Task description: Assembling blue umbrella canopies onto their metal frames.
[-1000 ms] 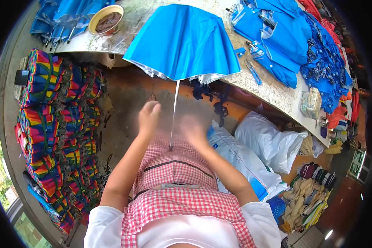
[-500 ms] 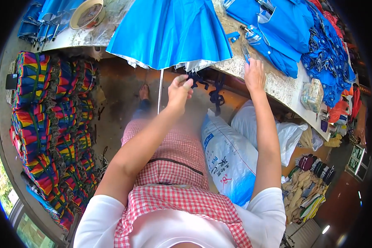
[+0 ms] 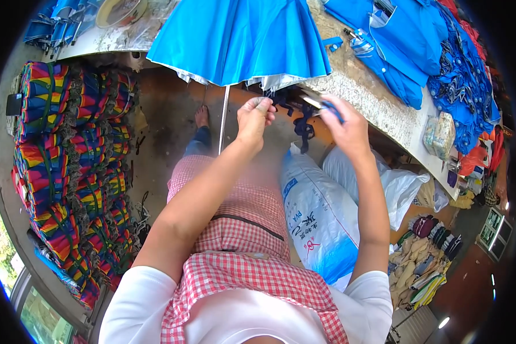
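A blue umbrella (image 3: 241, 40), partly spread with a silvery underside, hangs over the table's front edge, its thin metal shaft (image 3: 225, 117) pointing down toward me. Just under its hem, my left hand (image 3: 253, 121) is closed in a pinch between thumb and forefinger. Whatever it pinches is too small to make out. To the right, my right hand (image 3: 348, 128) grips a pair of scissors (image 3: 312, 102) with dark blue handles. The blades look parted and point left toward the pinching fingers, with a gap between. Dark navy straps (image 3: 304, 127) dangle behind and below the scissors.
Blue folded umbrellas (image 3: 393, 51) and a heap of blue fabric (image 3: 461, 86) cover the right of the worn table (image 3: 378, 106). A round basin (image 3: 120, 12) stands at the back left. Rainbow bundles (image 3: 46, 155) are stacked at left; a white sack (image 3: 321, 212) leans below the table.
My right hand has lifted the scissors off the tabletop and brought them left toward my left hand. My left hand has shifted slightly right and closed into a pinch by the hem.
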Action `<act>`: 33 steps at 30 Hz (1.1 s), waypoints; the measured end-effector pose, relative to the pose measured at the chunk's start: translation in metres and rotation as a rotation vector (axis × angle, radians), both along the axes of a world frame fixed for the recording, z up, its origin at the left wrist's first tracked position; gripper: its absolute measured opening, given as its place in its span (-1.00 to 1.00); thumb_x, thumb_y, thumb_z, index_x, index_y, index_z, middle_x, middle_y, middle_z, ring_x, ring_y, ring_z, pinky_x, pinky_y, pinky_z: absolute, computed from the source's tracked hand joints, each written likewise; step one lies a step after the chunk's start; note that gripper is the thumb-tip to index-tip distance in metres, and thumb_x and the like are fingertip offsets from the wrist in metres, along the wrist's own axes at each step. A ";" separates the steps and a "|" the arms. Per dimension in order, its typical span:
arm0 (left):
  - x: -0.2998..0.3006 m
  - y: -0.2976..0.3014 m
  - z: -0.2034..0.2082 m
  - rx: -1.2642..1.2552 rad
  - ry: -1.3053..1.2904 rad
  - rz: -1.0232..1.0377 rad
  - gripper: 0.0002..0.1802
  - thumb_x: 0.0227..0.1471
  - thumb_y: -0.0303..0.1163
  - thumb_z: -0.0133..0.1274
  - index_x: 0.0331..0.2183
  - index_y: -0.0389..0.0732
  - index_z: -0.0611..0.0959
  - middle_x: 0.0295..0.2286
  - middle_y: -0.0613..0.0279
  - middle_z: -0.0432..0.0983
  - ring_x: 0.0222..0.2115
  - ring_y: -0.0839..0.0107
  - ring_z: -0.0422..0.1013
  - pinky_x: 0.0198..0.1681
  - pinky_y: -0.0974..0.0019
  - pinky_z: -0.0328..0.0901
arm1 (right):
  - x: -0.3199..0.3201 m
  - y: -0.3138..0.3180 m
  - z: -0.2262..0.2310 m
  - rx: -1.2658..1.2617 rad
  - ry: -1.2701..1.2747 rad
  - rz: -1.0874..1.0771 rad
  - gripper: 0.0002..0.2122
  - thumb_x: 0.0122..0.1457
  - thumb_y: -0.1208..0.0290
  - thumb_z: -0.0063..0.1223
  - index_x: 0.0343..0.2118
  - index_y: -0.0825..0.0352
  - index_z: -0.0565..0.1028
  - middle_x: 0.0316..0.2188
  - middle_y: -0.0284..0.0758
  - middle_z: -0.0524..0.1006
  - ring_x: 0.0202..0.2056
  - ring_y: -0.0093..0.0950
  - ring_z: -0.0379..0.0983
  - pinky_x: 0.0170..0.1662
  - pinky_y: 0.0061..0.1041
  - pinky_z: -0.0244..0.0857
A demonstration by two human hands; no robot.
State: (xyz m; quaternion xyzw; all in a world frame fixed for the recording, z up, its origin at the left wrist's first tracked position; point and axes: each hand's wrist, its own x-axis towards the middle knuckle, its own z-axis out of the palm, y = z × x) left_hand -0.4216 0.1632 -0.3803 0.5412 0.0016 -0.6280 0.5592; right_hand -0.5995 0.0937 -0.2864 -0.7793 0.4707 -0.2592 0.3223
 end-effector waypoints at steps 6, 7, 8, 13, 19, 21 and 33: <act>-0.002 0.001 -0.004 0.016 -0.057 0.051 -0.92 0.01 -0.41 -0.01 -0.48 -0.18 0.51 -0.60 0.36 0.42 -0.65 0.63 0.29 -0.58 0.58 0.20 | 0.055 -0.001 -0.001 -0.467 0.560 0.361 -0.76 -0.09 0.37 0.09 -0.31 0.29 0.46 -0.57 -0.33 0.39 -0.47 -0.38 0.40 -0.44 -0.41 0.31; -0.002 0.001 -0.004 0.014 -0.060 0.050 -0.92 0.01 -0.41 -0.01 -0.48 -0.18 0.52 -0.60 0.36 0.42 -0.65 0.63 0.29 -0.58 0.58 0.19 | 0.059 -0.002 -0.004 -0.466 0.560 0.368 -0.76 -0.09 0.37 0.09 -0.31 0.29 0.46 -0.57 -0.33 0.39 -0.47 -0.38 0.40 -0.44 -0.41 0.31; -0.003 0.001 -0.005 0.013 -0.063 0.049 -0.92 0.01 -0.41 -0.01 -0.48 -0.18 0.52 -0.60 0.36 0.42 -0.64 0.64 0.29 -0.58 0.58 0.19 | 0.063 -0.003 -0.008 -0.509 0.595 0.390 -0.80 -0.12 0.41 0.06 -0.37 0.30 0.45 -0.57 -0.33 0.40 -0.48 -0.40 0.41 -0.46 -0.42 0.31; -0.004 -0.001 0.001 0.000 -0.077 0.060 -0.90 0.00 -0.44 -0.02 -0.48 -0.25 0.52 -0.60 0.32 0.42 -0.65 0.62 0.26 -0.58 0.55 0.16 | 0.075 -0.005 -0.023 -0.640 0.751 0.479 -0.88 -0.19 0.49 -0.02 -0.51 0.34 0.44 -0.58 -0.32 0.42 -0.51 -0.43 0.42 -0.48 -0.47 0.31; 0.000 0.000 -0.005 0.015 -0.105 0.084 -0.90 0.00 -0.43 -0.02 -0.49 -0.22 0.55 -0.59 0.35 0.43 -0.64 0.62 0.28 -0.58 0.55 0.18 | 0.075 -0.007 -0.019 -0.686 0.774 0.488 -0.90 -0.20 0.49 -0.03 -0.55 0.35 0.45 -0.59 -0.32 0.42 -0.51 -0.45 0.43 -0.49 -0.51 0.31; 0.000 0.002 -0.006 0.038 -0.114 0.082 -0.90 0.00 -0.43 -0.02 -0.49 -0.22 0.55 -0.60 0.36 0.43 -0.64 0.62 0.28 -0.57 0.55 0.18 | 0.076 -0.007 -0.018 -0.703 0.774 0.474 -0.90 -0.20 0.49 -0.03 -0.55 0.35 0.46 -0.59 -0.32 0.42 -0.51 -0.45 0.43 -0.49 -0.51 0.31; 0.016 0.000 0.051 -0.059 -0.171 0.137 -0.87 0.00 -0.40 0.01 -0.42 -0.25 0.56 -0.65 0.38 0.39 -0.71 0.69 0.20 -0.63 0.59 0.08 | 0.063 -0.004 0.016 -0.517 0.726 0.358 -0.80 -0.09 0.39 0.07 -0.35 0.26 0.50 -0.57 -0.33 0.42 -0.48 -0.39 0.42 -0.45 -0.44 0.31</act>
